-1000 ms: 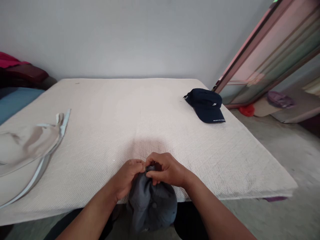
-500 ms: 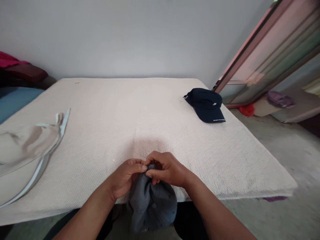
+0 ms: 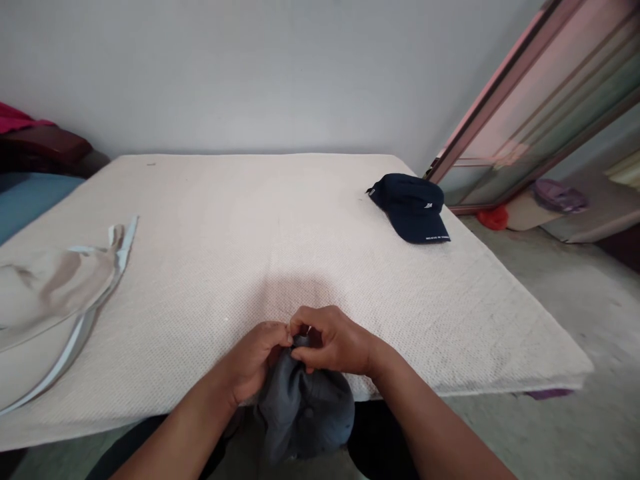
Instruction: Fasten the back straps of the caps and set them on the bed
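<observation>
A dark grey cap point(image 3: 320, 417) hangs over the near edge of the covered table, its crown with the top button facing me. My left hand point(image 3: 255, 360) pinches the cap's upper edge between thumb and fingers. Right beside it, my right hand point(image 3: 333, 340) grips the same edge, thumb and forefinger curled together around the fabric. The fingertips of both hands almost meet there. What exactly lies between them is hidden by the fingers.
A navy cap point(image 3: 413, 207) rests on the white table cover point(image 3: 225, 220) at the back right. A beige wide-brimmed hat point(image 3: 55, 287) lies at the left. Behind stands a grey wall point(image 3: 250, 73); a glass door with a reddish frame point(image 3: 500, 100) is at the right.
Both hands stay on the cap's edge, with small shifts of the fingers. The left thumb has moved slightly. The whole view has drifted a little.
</observation>
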A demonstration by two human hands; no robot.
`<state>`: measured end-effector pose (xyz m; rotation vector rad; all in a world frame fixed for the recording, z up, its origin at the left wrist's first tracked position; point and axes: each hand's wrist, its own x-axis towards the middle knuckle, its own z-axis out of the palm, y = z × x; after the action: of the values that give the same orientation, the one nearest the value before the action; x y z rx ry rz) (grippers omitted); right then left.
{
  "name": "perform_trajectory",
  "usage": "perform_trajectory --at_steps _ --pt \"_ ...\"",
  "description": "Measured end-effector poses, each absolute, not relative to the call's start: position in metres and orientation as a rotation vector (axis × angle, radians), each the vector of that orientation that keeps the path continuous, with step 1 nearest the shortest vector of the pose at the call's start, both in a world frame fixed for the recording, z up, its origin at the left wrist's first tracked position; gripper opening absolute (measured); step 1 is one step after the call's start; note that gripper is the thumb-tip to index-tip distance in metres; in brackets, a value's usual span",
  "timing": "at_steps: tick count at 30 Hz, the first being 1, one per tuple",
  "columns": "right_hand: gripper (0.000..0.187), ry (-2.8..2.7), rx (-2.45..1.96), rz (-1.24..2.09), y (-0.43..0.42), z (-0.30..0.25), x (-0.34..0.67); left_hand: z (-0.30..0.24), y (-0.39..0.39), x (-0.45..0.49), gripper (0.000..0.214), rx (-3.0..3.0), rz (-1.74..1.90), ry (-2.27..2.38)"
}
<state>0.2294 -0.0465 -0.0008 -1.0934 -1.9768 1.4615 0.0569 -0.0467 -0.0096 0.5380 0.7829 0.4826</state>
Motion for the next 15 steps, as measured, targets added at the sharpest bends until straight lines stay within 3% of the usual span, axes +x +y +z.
perform_trajectory --at_steps 15 --pt "0.013 -1.874 -1.062 1.541 -0.0488 -0.0036 0.2259 -0.008 -0.0498 0.0569 0.019 0.559 0.502 0.787"
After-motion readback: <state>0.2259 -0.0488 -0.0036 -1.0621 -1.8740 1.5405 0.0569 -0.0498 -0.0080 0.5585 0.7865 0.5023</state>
